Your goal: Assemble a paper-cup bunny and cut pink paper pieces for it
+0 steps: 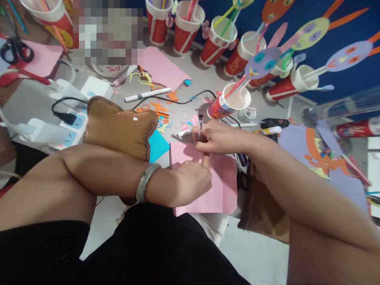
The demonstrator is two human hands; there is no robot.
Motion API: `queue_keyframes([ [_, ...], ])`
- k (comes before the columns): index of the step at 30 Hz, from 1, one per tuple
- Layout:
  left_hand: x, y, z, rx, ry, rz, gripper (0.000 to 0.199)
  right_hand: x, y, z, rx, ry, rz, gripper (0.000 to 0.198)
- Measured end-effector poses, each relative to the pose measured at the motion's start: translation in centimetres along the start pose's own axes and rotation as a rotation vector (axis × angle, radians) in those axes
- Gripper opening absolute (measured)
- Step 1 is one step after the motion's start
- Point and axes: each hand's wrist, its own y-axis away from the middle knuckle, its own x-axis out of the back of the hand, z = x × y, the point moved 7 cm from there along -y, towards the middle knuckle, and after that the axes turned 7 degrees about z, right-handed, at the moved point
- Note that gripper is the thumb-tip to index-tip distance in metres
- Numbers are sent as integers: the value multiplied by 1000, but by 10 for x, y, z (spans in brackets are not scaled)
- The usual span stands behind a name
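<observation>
A sheet of pink paper lies in front of me at the near edge of the table. My right hand is closed around a slim pen, held nearly upright over the paper's far part. The pen's tip is hidden behind my fingers. My left hand, below a wrist with a jade-like bangle, rests on the paper. Its index finger reaches toward my right hand, and its other fingers are curled. Whatever may be under the curled fingers is hidden.
Red paper cups with straws line the back, several topped by paper faces. A brown cushion sits beside a power strip on the left. Paper scraps, a white marker and black-handled scissors lie about.
</observation>
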Motion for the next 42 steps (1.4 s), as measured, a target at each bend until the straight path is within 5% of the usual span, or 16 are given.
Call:
queue_keyframes([
  [15, 0, -1, 1, 20, 14, 35, 50, 5, 4, 9, -195, -116, -36, 14],
  [31, -3, -4, -1, 19, 53, 17, 49, 10, 28, 35, -216, -232, 309, 7],
  [42, -5, -4, -1, 46, 36, 35, 53, -4, 46, 47, -311, -471, 407, 11],
])
